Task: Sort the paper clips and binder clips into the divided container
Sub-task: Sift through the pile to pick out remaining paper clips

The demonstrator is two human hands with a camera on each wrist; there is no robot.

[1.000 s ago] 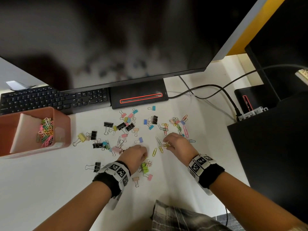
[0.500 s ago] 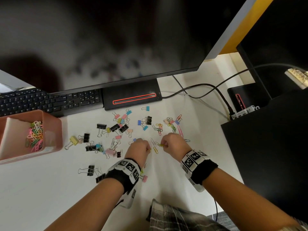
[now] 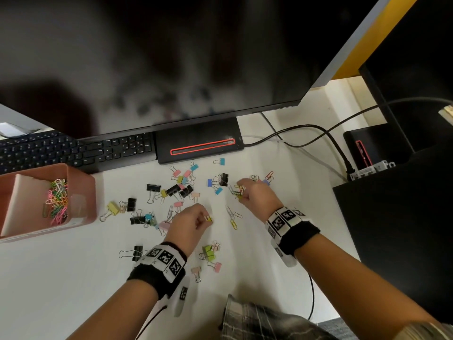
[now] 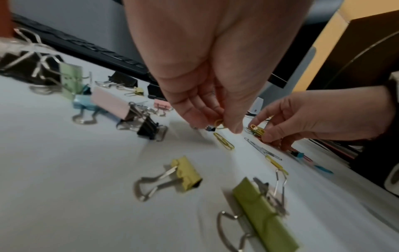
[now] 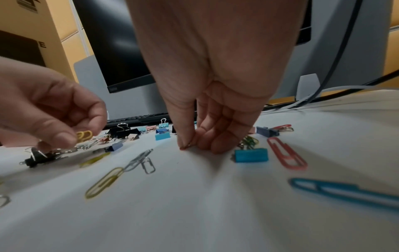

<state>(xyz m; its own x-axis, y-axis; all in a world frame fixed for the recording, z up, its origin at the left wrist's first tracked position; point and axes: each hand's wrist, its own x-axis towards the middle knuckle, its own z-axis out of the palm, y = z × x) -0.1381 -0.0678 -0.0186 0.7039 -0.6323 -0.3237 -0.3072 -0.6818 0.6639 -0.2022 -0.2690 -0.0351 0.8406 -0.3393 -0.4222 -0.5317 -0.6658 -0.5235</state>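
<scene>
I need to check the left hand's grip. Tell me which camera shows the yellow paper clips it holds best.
The right wrist view: the yellow paper clips stand clear, pinched in the left hand. The head view shows them small at the fingertips. In the left wrist view the fingers hide all but a loop.

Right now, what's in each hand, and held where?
Left hand pinches yellow paper clips between thumb and fingertips, looped ends sticking out. Right hand pinches clips at the fingertips, down at the desk; exact hold unclear.
</scene>
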